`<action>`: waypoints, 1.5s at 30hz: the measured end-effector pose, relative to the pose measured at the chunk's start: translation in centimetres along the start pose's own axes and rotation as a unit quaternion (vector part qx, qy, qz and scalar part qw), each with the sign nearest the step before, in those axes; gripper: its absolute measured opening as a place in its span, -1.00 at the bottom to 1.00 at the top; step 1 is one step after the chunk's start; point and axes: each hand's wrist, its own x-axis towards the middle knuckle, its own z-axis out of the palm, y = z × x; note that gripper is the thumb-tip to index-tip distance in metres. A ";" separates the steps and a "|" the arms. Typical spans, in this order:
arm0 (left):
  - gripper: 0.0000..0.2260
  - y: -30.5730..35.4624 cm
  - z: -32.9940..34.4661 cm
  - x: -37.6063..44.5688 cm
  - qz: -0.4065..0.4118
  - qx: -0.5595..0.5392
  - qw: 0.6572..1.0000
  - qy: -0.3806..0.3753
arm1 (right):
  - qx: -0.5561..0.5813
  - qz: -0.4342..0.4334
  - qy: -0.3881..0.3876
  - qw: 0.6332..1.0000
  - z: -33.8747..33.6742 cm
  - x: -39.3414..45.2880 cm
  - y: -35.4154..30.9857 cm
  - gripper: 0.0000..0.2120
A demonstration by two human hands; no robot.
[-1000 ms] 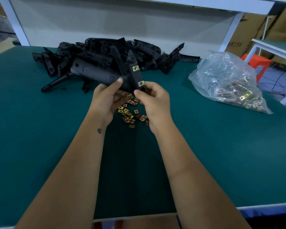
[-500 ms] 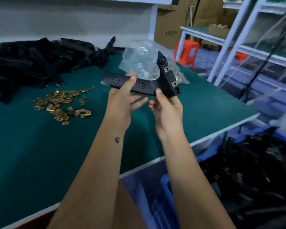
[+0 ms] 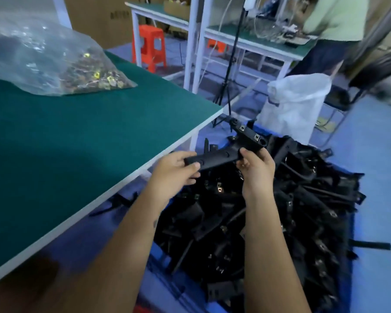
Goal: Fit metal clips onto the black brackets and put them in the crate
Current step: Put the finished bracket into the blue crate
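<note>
I hold one black bracket in the air past the table's right edge, above the blue crate. My left hand grips its long arm and my right hand grips it near the bend. Two metal clips sit on the bracket's short upper arm. The crate on the floor is heaped with several black brackets, many with clips fitted. A clear plastic bag of metal clips lies on the green table at the upper left.
The green table fills the left, its white edge running diagonally. Beyond the crate stand a white sack, a tripod stand, an orange stool and another bench where a person works.
My view has swung right, away from the table. Both hands carried the clipped bracket off the table edge and down over the crate. The loose clips and unfitted bracket pile have left the view.
</note>
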 end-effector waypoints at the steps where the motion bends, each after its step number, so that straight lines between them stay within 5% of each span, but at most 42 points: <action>1: -0.74 -0.7 0.1 0.2 -0.010 0.021 1.000 -0.012 | 0.003 0.006 0.025 1.000 -0.8 0.3 0.0 -0.80; 9: -0.83 -1.4 -1.3 1.0 -0.086 0.108 0.990 -0.038 | -0.072 0.033 0.288 0.954 -4.5 3.3 1.0 -0.77; 18: -0.83 0.2 -1.6 -0.2 -0.099 0.116 0.985 -0.086 | -0.187 -0.022 0.340 0.921 -0.3 2.6 -0.3 -0.53; 25: -0.81 4.8 -2.5 -1.3 0.031 0.059 0.995 -0.070 | -0.090 -0.187 0.152 0.966 11.9 -1.8 -2.4 -0.57; 32: -0.76 8.6 -12.6 -3.2 0.157 0.043 0.979 0.126 | -0.032 -0.237 -0.053 0.970 23.7 -7.7 -3.5 -0.69; 40: -0.71 6.1 -25.6 -7.4 0.154 0.044 0.904 0.396 | -0.169 -0.265 -0.359 0.879 35.0 -16.6 2.7 -0.67; 45: -0.71 3.2 -33.6 -11.2 0.131 0.075 0.833 0.533 | -0.265 -0.244 -0.448 0.818 39.1 -18.5 6.9 -0.66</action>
